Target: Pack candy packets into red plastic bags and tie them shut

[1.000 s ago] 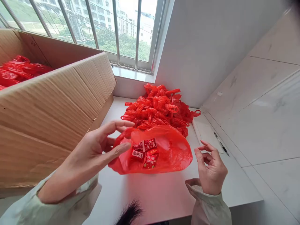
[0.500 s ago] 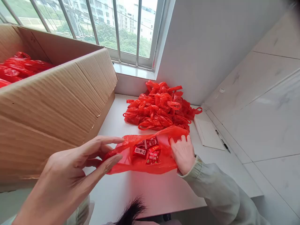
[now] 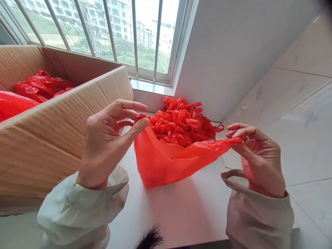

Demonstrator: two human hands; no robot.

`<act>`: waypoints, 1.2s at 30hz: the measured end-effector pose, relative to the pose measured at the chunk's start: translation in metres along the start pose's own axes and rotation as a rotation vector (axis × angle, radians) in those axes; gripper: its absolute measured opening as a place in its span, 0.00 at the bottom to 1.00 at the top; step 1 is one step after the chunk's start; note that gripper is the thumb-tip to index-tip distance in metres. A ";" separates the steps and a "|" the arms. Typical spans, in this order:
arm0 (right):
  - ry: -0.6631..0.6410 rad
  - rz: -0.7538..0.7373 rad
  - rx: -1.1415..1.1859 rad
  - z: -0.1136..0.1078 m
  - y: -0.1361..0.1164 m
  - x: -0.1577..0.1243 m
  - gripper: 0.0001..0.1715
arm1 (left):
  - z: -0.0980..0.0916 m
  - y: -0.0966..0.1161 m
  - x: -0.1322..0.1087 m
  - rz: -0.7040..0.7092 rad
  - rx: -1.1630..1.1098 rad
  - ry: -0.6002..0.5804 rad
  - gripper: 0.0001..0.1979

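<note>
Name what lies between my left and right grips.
In the head view, a red bag, pinched by the left hand and right hand, spans the gap; piled red bags lie behind.

- A thin, shiny red bag (image 3: 171, 166) is seen in the middle of the frame.
- It is held up by its two top ends and pulled wide.
- The left end is bunched up small.
- The right end is stretched into a long, thin tip, a bit lower in the frame.
- The top edge is left sagging between them.
- The bottom is slanted, with its lowest corner pointed down at the left.
- The inside is hidden by the front.
</note>
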State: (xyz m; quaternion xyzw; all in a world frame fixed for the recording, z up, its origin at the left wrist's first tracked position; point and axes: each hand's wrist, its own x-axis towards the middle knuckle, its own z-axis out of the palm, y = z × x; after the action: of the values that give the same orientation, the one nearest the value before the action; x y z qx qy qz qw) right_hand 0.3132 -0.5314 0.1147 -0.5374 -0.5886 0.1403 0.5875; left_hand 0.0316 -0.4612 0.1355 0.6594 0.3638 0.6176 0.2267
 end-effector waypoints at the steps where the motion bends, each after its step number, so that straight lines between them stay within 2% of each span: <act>1: -0.026 -0.002 0.035 -0.001 0.003 -0.001 0.11 | -0.003 -0.001 0.000 -0.012 -0.013 0.006 0.10; 4: -0.115 0.074 0.128 0.000 0.012 -0.010 0.14 | -0.017 -0.005 -0.010 -0.044 0.040 -0.091 0.19; 7: -0.202 0.170 0.159 0.003 0.015 -0.020 0.15 | -0.036 -0.018 -0.040 -0.054 0.304 -0.221 0.40; 9: -0.235 0.199 0.139 0.003 0.017 -0.026 0.13 | -0.046 -0.036 -0.065 -0.096 0.453 -0.288 0.54; 10: -0.241 0.203 0.120 0.002 0.017 -0.028 0.11 | -0.048 -0.047 -0.077 -0.087 0.451 -0.345 0.59; 11: -0.244 0.198 0.094 0.002 0.017 -0.030 0.08 | -0.049 -0.057 -0.085 -0.108 0.406 -0.472 0.63; 12: -0.251 0.178 0.068 0.001 0.016 -0.031 0.06 | -0.048 -0.067 -0.091 -0.113 0.353 -0.551 0.65; 14: -0.314 0.097 0.012 -0.002 0.012 -0.032 0.10 | -0.039 -0.078 -0.092 -0.147 0.261 -0.657 0.66; 16: -0.447 -0.025 -0.028 -0.004 0.005 -0.030 0.11 | -0.024 -0.079 -0.079 -0.148 0.160 -0.704 0.60; 17: -0.513 -0.081 -0.042 -0.005 0.001 -0.028 0.10 | -0.015 -0.075 -0.071 -0.140 0.115 -0.729 0.54; 19: -0.594 -0.154 -0.061 -0.007 -0.008 -0.023 0.08 | 0.003 -0.065 -0.055 -0.148 0.036 -0.792 0.30; 20: -0.608 -0.177 -0.063 -0.006 -0.012 -0.021 0.06 | 0.012 -0.059 -0.050 -0.181 -0.027 -0.809 0.21; 24: -0.619 -0.271 0.010 0.005 -0.029 -0.009 0.03 | 0.040 -0.041 -0.047 -0.421 -0.301 -0.729 0.24; 25: -0.618 -0.293 0.041 0.010 -0.032 -0.006 0.02 | 0.044 -0.037 -0.049 -0.447 -0.286 -0.712 0.22; 27: -0.614 -0.324 0.093 0.024 -0.036 0.000 0.02 | 0.048 -0.031 -0.054 -0.407 -0.189 -0.734 0.16; 29: -0.638 -0.350 0.126 0.039 -0.037 0.006 0.02 | 0.043 -0.026 -0.057 -0.297 -0.139 -0.831 0.10; 30: -0.660 -0.371 0.145 0.046 -0.037 0.009 0.02 | 0.038 -0.025 -0.058 -0.245 -0.136 -0.896 0.12; 33: -0.737 -0.437 0.210 0.059 -0.033 0.015 0.02 | 0.019 -0.027 -0.057 -0.165 -0.139 -1.059 0.30; 36: -0.762 -0.461 0.231 0.063 -0.029 0.019 0.03 | 0.008 -0.031 -0.054 -0.159 -0.141 -1.074 0.34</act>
State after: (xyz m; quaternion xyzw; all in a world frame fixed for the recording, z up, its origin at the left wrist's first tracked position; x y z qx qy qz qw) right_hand 0.2517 -0.4982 0.1308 -0.2334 -0.8474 0.2582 0.4010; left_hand 0.0348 -0.4820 0.0763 0.8357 0.2032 0.1981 0.4702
